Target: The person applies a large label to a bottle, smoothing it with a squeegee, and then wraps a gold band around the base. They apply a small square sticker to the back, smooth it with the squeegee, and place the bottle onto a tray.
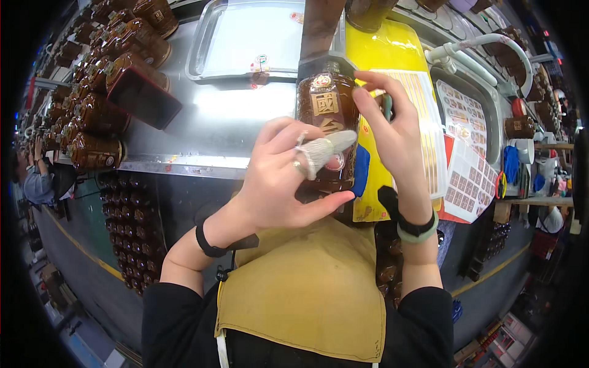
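A brown glass bottle with gold raised characters and a round emblem lies at the middle, its neck pointing away. My left hand is closed over its lower part. A pale cloth sleeve covers one finger, which crosses the bottle's front, while the thumb stretches along the base. Beneath the bottle's right side shows a blue padded piece. At the bottle's right shoulder, my right hand brings thumb and forefinger close together. Whatever they pinch is too small to make out. Something green shows behind them, among the fingers.
Many brown bottles crowd the left of the metal bench, with a dark red-edged phone-like slab leaning there. A metal tray stands at the back. Right lie a yellow board, a gold-striped sheet and label sheets. A white hose arches beyond.
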Tool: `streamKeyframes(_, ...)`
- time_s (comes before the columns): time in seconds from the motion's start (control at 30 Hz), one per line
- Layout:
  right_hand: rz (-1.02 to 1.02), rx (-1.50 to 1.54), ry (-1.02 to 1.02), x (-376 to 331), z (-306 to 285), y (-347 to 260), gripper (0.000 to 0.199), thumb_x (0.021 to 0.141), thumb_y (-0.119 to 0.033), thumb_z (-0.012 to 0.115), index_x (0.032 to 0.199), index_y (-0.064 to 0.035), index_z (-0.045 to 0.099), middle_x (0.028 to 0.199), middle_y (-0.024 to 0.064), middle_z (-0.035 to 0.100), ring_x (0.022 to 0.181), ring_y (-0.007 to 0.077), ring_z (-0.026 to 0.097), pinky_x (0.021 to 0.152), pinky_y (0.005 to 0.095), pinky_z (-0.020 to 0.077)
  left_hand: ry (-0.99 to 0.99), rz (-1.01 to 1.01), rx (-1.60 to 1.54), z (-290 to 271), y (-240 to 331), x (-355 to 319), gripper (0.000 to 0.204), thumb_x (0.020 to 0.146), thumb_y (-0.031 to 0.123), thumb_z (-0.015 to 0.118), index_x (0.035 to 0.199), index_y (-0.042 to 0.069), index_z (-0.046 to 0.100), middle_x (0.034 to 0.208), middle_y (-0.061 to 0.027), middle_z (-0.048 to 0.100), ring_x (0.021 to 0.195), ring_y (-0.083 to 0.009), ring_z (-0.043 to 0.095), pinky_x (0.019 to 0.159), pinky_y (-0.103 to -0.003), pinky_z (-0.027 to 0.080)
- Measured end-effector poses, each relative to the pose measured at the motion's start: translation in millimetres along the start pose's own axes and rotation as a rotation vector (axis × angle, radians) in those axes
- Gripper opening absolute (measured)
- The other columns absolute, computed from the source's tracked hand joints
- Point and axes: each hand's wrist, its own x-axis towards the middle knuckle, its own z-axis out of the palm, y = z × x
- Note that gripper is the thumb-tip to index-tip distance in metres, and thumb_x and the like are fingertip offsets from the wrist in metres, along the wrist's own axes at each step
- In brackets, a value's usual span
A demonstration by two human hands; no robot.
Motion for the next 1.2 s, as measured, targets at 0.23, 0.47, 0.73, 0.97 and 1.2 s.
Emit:
streamKeyframes(0.23, 0.027, -0.197, -0.042, 29.6, 14.9, 0.1, 0.051, 0.083, -0.041, 0.081, 0.11, 0.0003, 0.069, 0.104, 0.0195, 0.064, 0.104, 0.0332, 0.062, 0.094, 0.0409, 0.0485, 0.27, -0.747, -0.81, 44.3, -9.9, -6.3, 0.098, 0.085, 0.019, 0.084, 0.156, -0.003, 0.021, 0.151, -0.0202, 0.042, 0.139, -0.0301, 0.046, 0.115, -0.044, 0.04)
streamKeyframes(0.47, 0.215, 0.185, -0.15, 24.9, 9.1, -0.4, 0.039, 0.087, -0.027, 0.081, 0.111, 0.0005, 0.068, 0.099, 0.0048, 0.059, 0.088, 0.0113, 0.056, 0.078, 0.0249, 0.0494, 0.026, -0.706, -0.79, 33.7, -23.2, -13.3, 0.097, 0.086, 0.019, 0.083, 0.156, -0.005, 0.02, 0.152, -0.0201, 0.042, 0.141, -0.0265, 0.045, 0.118, -0.041, 0.037)
streamKeyframes(0.73, 0.225, 0.102, -0.089, 32.0, 15.3, 3.8, 0.041, 0.084, -0.035, 0.083, 0.101, 0.0011, 0.071, 0.086, 0.0021, 0.059, 0.084, 0.0112, 0.055, 0.074, 0.0257, 0.0478, 0.1, -0.72, -0.963, 33.9, -17.5, -8.5, 0.098, 0.086, 0.014, 0.083, 0.157, -0.006, 0.018, 0.154, -0.0197, 0.039, 0.142, -0.0264, 0.043, 0.118, -0.041, 0.036)
streamKeyframes(0.97, 0.235, 0.086, -0.098, 32.5, 16.0, 2.1, 0.041, 0.084, -0.035, 0.084, 0.1, 0.0008, 0.071, 0.087, 0.0026, 0.06, 0.082, 0.0111, 0.055, 0.073, 0.0255, 0.0482, 0.06, -0.695, -0.844, 37.0, -20.9, -15.2, 0.099, 0.086, 0.011, 0.082, 0.159, -0.003, 0.016, 0.155, -0.0178, 0.038, 0.143, -0.0253, 0.042, 0.118, -0.04, 0.036)
streamKeyframes(1.2, 0.248, 0.052, -0.091, 32.1, 15.8, -3.7, 0.042, 0.084, -0.035, 0.084, 0.1, 0.0012, 0.071, 0.089, 0.0045, 0.062, 0.082, 0.012, 0.057, 0.074, 0.0263, 0.0493, 0.025, -0.73, -0.846, 36.4, -17.9, -15.1, 0.102, 0.087, 0.007, 0.081, 0.161, 0.0, 0.011, 0.156, -0.0158, 0.037, 0.143, -0.024, 0.042, 0.118, -0.04, 0.036)
